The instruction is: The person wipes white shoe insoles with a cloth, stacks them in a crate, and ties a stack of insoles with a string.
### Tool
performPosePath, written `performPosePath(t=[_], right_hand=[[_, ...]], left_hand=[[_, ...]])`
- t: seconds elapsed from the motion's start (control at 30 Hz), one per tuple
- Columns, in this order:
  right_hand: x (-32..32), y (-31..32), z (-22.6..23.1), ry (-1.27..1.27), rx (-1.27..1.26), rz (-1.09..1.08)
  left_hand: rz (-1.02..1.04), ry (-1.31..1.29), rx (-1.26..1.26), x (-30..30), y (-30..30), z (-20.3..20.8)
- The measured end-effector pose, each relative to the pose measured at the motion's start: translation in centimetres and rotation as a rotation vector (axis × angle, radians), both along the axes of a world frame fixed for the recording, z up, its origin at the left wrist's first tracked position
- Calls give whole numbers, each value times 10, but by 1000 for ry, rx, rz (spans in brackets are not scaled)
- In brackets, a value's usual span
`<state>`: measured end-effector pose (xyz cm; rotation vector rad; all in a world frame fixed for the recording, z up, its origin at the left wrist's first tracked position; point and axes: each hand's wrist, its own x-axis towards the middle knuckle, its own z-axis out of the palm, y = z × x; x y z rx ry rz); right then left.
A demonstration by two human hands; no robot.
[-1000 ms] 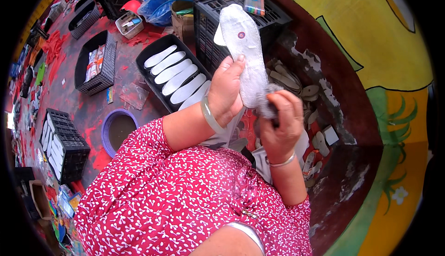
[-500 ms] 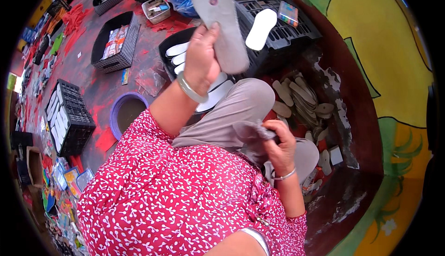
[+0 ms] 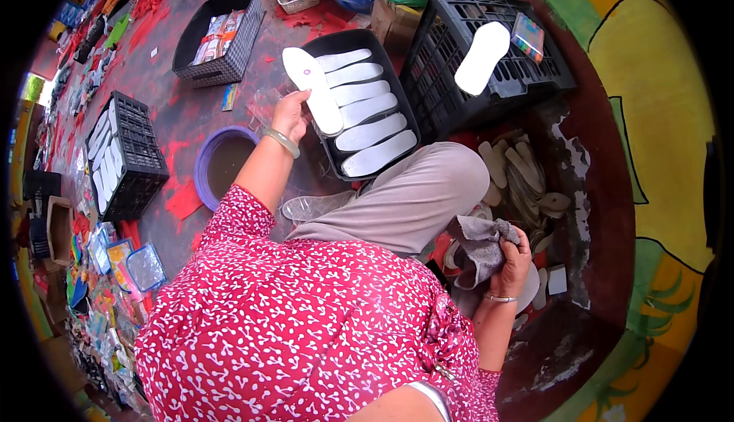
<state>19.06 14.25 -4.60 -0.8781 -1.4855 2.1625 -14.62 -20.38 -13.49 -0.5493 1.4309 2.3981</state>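
My left hand [image 3: 289, 118] is closed on the edge of a white insole [image 3: 319, 95] with a small pink round mark near its upper end. That insole is over the left side of a black bin [image 3: 407, 95], where several white insoles [image 3: 370, 110] lie in a slanted row. Off to the right, my right hand [image 3: 514, 267] grips a bunched grey cloth [image 3: 483, 252], its loose end hanging beside my knee. Beyond that hand, a heap of beige insoles [image 3: 521, 180] lies on the floor by the wall.
An upturned black crate [image 3: 443, 70] carries a single white insole [image 3: 483, 56] and a colourful packet [image 3: 527, 38]. A purple basin [image 3: 200, 163] stands left of my leg. Farther left are a black crate [image 3: 145, 170] of white insoles and a grey woven basket [image 3: 218, 74] with packets.
My left hand has lowered the insole from near the camera to the bin's left side. My right hand has moved rightward with the cloth, away from my lap. The view has shifted too.
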Motion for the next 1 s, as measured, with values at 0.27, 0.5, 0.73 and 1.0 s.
performPosePath(t=[0.27,0.5,0.73,1.0], right_hand=[[-1,2,-6,-60,-33,-26],[2,3,-6,-91,-50,-47],[-3,3,-11,-121,-41,-15],[-1,4,-15,-200,-31,-30]], left_hand=[[-233,-6,-286,-7,40,-35],[-342,-100,-224,-14,47,-53],[-498,197,-671,-26,41,-53],[-733,1020,-1172,-30,50,-58]])
